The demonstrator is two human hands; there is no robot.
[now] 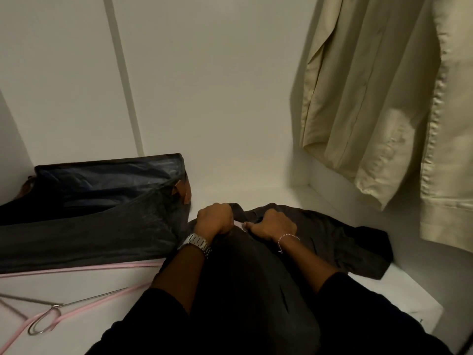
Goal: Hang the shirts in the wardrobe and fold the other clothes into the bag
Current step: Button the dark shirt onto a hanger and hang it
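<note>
A dark grey garment (332,237) lies crumpled on the white wardrobe floor (399,290), stretching from under my arms out to the right. My left hand (215,217), with a metal watch on its wrist, grips the garment's far edge with curled fingers. Close beside it, my right hand (271,224), with a thin bracelet on the wrist, grips the same edge. An open dark bag (84,213) stands to the left, its mouth facing up. A cream shirt (384,98) hangs at the upper right.
Pink hangers (46,319) with metal hooks lie on the floor at the lower left, partly under the bag. The wardrobe's white back wall (217,98) rises behind, and a low step runs along the right side under the hanging shirt.
</note>
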